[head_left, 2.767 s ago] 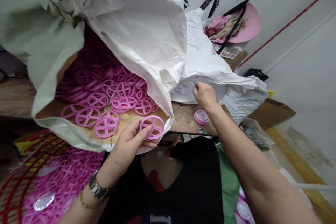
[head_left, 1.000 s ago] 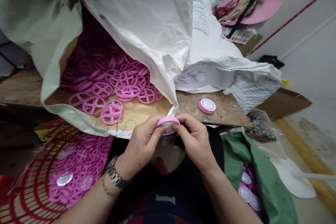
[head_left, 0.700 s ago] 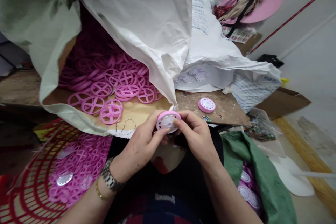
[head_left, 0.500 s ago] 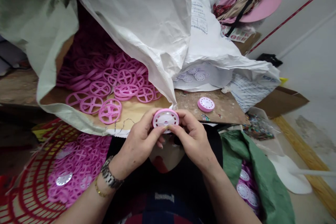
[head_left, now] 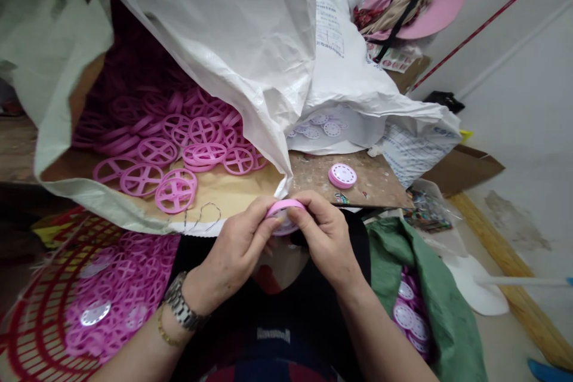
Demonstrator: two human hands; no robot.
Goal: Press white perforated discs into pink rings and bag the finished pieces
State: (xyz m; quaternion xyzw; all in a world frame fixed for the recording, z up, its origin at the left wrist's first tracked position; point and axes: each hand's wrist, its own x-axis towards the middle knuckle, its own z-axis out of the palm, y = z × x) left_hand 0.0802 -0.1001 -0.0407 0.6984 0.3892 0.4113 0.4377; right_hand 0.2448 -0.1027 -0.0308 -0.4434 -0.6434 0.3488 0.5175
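Seen from a head-worn camera, a person's left hand [head_left: 237, 245] and right hand [head_left: 329, 239] meet over the lap, just in front of a worn brown wooden tabletop [head_left: 308, 173]. Between them is a round pink-and-white plastic piece [head_left: 284, 221], a pink rim around a white face, tilted so that its upper edge faces the camera. Both hands are closed on it from opposite sides: the thumbs lie over the white face and the fingers curl behind the rim, where the underside is hidden. The thumbs appear to be pressing; whether the white face sits flush all round cannot be told. Done well, this likely calls for even pressure from both thumbs, worked around the edge, with the fingers bracing the back; pushing on one side alone could tip the face or let the rim slip. Left of the hands, a large open white woven sack [head_left: 215, 24] holds pink spoked plastic rings [head_left: 205, 153]; beyond, a smaller white printed sack [head_left: 358, 89] holds flat white discs [head_left: 332, 129].
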